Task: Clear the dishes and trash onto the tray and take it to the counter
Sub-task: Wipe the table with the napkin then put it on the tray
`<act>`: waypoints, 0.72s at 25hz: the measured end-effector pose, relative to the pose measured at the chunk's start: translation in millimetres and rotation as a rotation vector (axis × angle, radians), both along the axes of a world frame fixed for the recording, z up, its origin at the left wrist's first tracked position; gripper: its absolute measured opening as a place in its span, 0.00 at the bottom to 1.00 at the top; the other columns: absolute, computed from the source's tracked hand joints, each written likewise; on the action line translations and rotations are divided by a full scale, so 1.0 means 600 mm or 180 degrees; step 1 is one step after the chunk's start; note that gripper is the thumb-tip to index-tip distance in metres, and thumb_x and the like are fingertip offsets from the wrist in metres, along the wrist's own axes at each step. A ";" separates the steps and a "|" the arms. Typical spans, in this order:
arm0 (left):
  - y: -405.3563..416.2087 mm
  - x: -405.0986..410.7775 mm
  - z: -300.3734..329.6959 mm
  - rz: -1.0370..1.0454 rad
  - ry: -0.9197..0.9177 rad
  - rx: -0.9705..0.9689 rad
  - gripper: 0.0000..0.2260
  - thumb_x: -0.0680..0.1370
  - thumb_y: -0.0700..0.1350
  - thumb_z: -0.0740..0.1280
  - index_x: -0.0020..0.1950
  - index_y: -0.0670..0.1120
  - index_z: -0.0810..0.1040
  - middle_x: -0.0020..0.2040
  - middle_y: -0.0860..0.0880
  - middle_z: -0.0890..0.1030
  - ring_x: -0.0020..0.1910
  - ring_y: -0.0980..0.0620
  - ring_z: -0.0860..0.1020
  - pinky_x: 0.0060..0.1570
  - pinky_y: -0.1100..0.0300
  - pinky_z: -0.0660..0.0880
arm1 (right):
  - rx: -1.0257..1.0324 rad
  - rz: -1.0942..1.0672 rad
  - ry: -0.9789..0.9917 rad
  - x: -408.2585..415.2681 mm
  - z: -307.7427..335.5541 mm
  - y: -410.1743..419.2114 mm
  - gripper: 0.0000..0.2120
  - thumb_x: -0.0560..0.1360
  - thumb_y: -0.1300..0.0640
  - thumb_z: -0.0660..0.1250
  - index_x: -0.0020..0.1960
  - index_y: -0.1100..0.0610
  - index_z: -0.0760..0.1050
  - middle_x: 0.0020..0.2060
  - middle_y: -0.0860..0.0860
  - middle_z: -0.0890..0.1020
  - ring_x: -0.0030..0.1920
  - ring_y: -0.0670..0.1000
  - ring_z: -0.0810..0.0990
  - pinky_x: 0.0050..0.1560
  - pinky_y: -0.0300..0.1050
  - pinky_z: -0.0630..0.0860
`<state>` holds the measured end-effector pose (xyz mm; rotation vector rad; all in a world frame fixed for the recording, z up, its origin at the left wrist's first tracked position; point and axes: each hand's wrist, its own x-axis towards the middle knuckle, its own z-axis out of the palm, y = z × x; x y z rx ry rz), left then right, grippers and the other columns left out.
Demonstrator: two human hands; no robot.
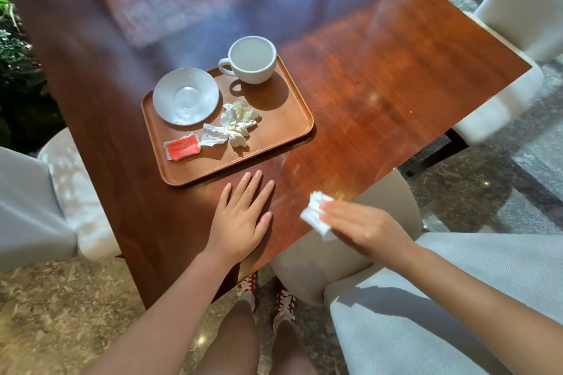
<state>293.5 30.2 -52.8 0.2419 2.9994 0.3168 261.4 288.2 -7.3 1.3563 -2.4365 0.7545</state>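
Note:
A brown tray [283,131] lies on the wooden table [380,70]. On it stand a white cup [251,59] at the far end and a white saucer [185,96] at the left. Crumpled napkins [239,119], a torn white wrapper [213,134] and a red packet [182,147] lie in the tray's middle and near side. My left hand [240,216] rests flat on the table just in front of the tray, fingers spread. My right hand [362,225] presses a folded white tissue [315,213] against the table's near right edge; this hand is blurred.
White upholstered chairs stand at the right [518,9], at the near right [426,298] and at the left [33,207]. A beige round seat [335,259] sits under the table edge. Green plants [18,64] fill the far left. My red shoes [265,298] are on the stone floor.

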 end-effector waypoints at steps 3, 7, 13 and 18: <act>-0.015 0.003 0.002 -0.0038 -0.0020 0.0032 0.24 0.78 0.56 0.49 0.75 0.55 0.55 0.77 0.48 0.57 0.75 0.49 0.51 0.72 0.47 0.49 | -0.0050 -0.0547 -0.0115 -0.052 0.025 -0.042 0.12 0.72 0.65 0.70 0.55 0.63 0.80 0.52 0.58 0.84 0.55 0.56 0.82 0.56 0.51 0.79; -0.037 0.003 0.005 -0.0042 -0.0011 0.0040 0.24 0.78 0.56 0.51 0.74 0.54 0.57 0.76 0.48 0.59 0.75 0.48 0.53 0.71 0.47 0.50 | 0.0120 -0.0994 -0.0560 -0.141 0.046 -0.118 0.11 0.72 0.65 0.68 0.54 0.63 0.80 0.53 0.59 0.83 0.54 0.59 0.81 0.53 0.53 0.79; -0.043 0.004 0.003 -0.0026 0.0008 0.0053 0.24 0.78 0.56 0.52 0.74 0.54 0.57 0.76 0.49 0.58 0.75 0.49 0.52 0.72 0.47 0.48 | 0.0761 -0.1196 -0.0650 -0.239 0.024 -0.197 0.07 0.73 0.62 0.66 0.48 0.63 0.79 0.50 0.58 0.82 0.52 0.60 0.78 0.42 0.52 0.78; -0.044 0.005 0.000 0.0003 0.0002 0.0048 0.24 0.78 0.56 0.52 0.74 0.55 0.56 0.76 0.51 0.54 0.75 0.51 0.49 0.72 0.47 0.48 | 0.1328 -0.1212 -0.0451 -0.261 -0.025 -0.227 0.15 0.75 0.67 0.61 0.62 0.63 0.72 0.61 0.60 0.77 0.67 0.60 0.69 0.66 0.59 0.64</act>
